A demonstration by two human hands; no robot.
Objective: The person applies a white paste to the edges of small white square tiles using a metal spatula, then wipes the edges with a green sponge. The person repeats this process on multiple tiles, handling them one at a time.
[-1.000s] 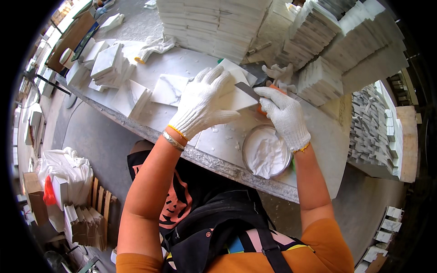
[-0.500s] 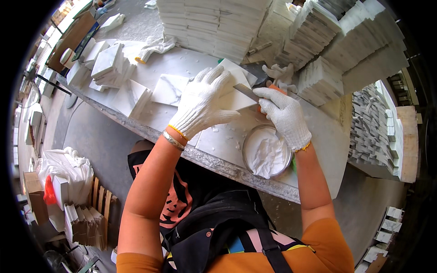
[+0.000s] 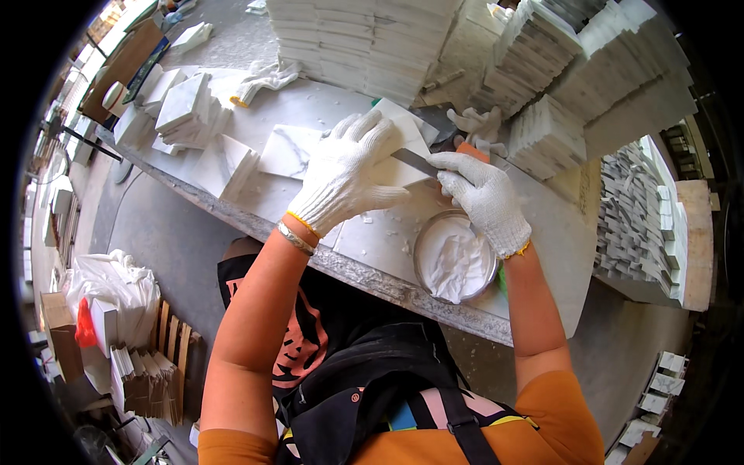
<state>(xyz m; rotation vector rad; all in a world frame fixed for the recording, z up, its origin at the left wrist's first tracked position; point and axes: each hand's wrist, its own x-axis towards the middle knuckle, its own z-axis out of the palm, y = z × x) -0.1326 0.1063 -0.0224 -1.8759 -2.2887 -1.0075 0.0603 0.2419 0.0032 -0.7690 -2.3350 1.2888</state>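
My left hand (image 3: 345, 174), in a white knit glove, lies with fingers and thumb spread over a white marble tile (image 3: 404, 133), covering much of it. My right hand (image 3: 484, 198), gloved alike, is closed around the orange handle of a putty knife (image 3: 415, 161). The knife's grey blade points left and lies over the tile's right-hand part; whether it touches the surface is hard to tell. Just below my right hand stands a round bowl (image 3: 419, 273) holding white paste (image 3: 457, 260). Another grey-veined tile (image 3: 287, 153) lies left of my left hand.
Small tile stacks (image 3: 184, 108) and a loose glove (image 3: 267, 79) are on the left of the bench (image 3: 372, 291). Tall tile stacks (image 3: 356, 46) rise behind, with more stacks (image 3: 546, 136) at right. Crumpled gloves (image 3: 477, 124) lie beyond my right hand. White crumbs dot the bench.
The knife blade has shifted slightly left and up over the tile, and its angle has changed a little. My left hand stays in place.
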